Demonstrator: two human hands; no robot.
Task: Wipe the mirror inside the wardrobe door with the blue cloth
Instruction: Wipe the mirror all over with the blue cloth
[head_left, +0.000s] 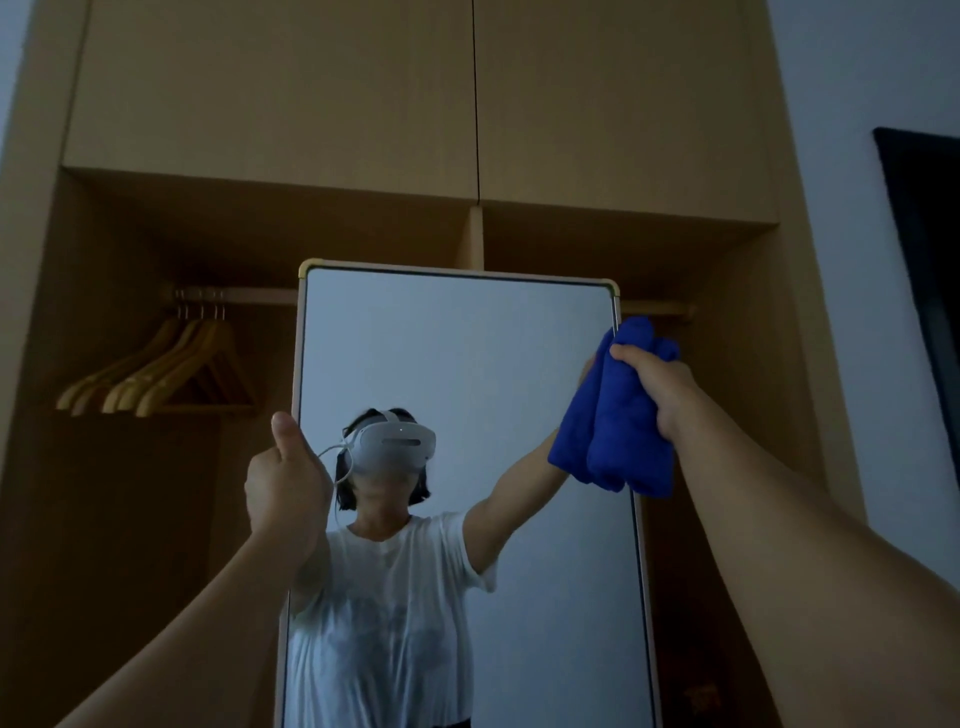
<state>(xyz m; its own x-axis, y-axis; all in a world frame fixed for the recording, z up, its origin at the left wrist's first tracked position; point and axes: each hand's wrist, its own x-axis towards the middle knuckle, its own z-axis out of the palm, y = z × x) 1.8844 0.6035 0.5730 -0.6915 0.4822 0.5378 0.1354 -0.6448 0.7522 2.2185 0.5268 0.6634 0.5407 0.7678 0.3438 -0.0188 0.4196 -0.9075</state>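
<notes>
Mirror (467, 364): the left hand (285, 478) grips its left edge, likely to steady it; right hand (660, 389) fingers curl round the bunched cloth (613, 426) at the right edge.

In the upper part of the frame we see 2 closed cabinet doors (426, 93) of light wood, with a thin dark gap between them. Below them, at the left, a rail (234, 296) carries several wooden hangers (161, 374), hanging close together. A narrow wooden divider (476, 236) stands in the middle, under the doors. At the right edge is a pale wall (862, 93) with a dark panel (930, 249) on it.
</notes>
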